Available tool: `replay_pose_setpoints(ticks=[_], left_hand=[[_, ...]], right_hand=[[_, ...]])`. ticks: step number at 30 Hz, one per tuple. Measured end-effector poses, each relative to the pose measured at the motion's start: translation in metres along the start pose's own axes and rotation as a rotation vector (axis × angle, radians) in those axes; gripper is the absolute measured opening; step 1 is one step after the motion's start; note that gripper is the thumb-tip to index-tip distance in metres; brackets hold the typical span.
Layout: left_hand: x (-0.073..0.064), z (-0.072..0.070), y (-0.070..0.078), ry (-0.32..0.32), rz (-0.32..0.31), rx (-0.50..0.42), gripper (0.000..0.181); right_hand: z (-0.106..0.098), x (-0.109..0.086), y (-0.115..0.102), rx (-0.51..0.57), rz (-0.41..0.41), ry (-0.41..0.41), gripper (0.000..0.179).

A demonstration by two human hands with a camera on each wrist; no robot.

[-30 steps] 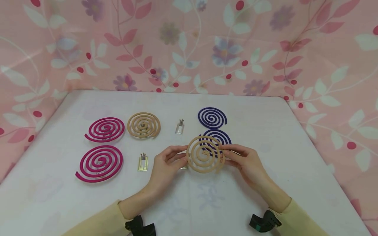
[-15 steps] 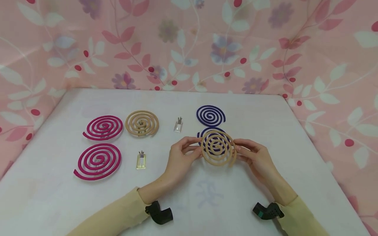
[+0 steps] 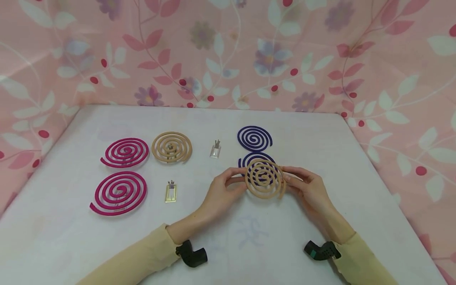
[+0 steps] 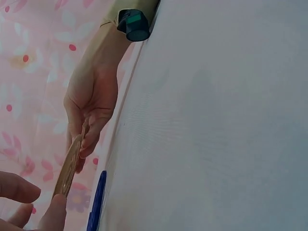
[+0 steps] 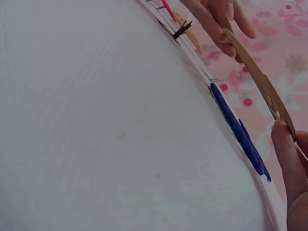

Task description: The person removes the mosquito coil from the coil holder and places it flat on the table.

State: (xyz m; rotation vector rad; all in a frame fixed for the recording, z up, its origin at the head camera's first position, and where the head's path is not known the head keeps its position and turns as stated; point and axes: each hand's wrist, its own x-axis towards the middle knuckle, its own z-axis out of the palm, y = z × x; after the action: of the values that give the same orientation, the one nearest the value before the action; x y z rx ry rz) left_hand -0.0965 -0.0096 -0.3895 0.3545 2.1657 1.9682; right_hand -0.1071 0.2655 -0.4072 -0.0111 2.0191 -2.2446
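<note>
Both hands hold a tan mosquito coil (image 3: 264, 179) by opposite edges, raised in front of the blue coils. My left hand (image 3: 222, 194) pinches its left edge between thumb and fingers. At the right edge, my right hand (image 3: 313, 192) pinches it the same way. The left wrist view shows the tan coil (image 4: 69, 166) edge-on between the fingers. In the right wrist view the tan coil (image 5: 262, 82) is tilted, above a blue mosquito coil (image 5: 236, 127) lying on the table. From the head view, the tan coil overlaps the nearer blue coil (image 3: 243, 160); the farther blue coil (image 3: 254, 138) lies uncovered behind.
Two pink mosquito coils, a far one (image 3: 124, 152) and a near one (image 3: 119, 193), rest on stands at left. Beside them another tan coil (image 3: 171, 147) sits on a stand. A silver metal stand (image 3: 215, 151) and a gold one (image 3: 171, 194) stand bare on the white table (image 3: 320, 150).
Both hands have carried the tan coil right and slightly away, over the nearer blue coil in view, the left hand shifting most. In the last half second it has barely moved.
</note>
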Motion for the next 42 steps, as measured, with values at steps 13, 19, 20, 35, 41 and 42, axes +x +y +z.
replay_pose_setpoints(ticks=[13, 19, 20, 35, 41, 42], left_hand=[[-0.012, 0.005, 0.0, -0.133, -0.079, 0.05, 0.037], [-0.012, 0.005, 0.0, -0.155, -0.074, 0.061, 0.038], [-0.013, 0.005, 0.0, -0.159, -0.081, 0.069, 0.038], [-0.012, 0.003, 0.0, -0.235, -0.083, 0.099, 0.043], [-0.011, 0.0, 0.0, -0.27, -0.074, 0.127, 0.041], [-0.011, -0.001, 0.0, -0.274, -0.075, 0.136, 0.041]], right_hand=[[-0.002, -0.001, 0.004, -0.226, 0.041, 0.069, 0.045], [-0.004, -0.002, 0.005, -0.244, 0.035, 0.041, 0.045], [-0.004, -0.002, 0.005, -0.248, 0.03, 0.032, 0.045], [-0.002, -0.004, 0.005, -0.525, -0.007, -0.003, 0.036], [0.0, -0.004, 0.004, -0.592, -0.019, -0.011, 0.032], [0.001, -0.004, 0.004, -0.596, -0.02, -0.017, 0.031]])
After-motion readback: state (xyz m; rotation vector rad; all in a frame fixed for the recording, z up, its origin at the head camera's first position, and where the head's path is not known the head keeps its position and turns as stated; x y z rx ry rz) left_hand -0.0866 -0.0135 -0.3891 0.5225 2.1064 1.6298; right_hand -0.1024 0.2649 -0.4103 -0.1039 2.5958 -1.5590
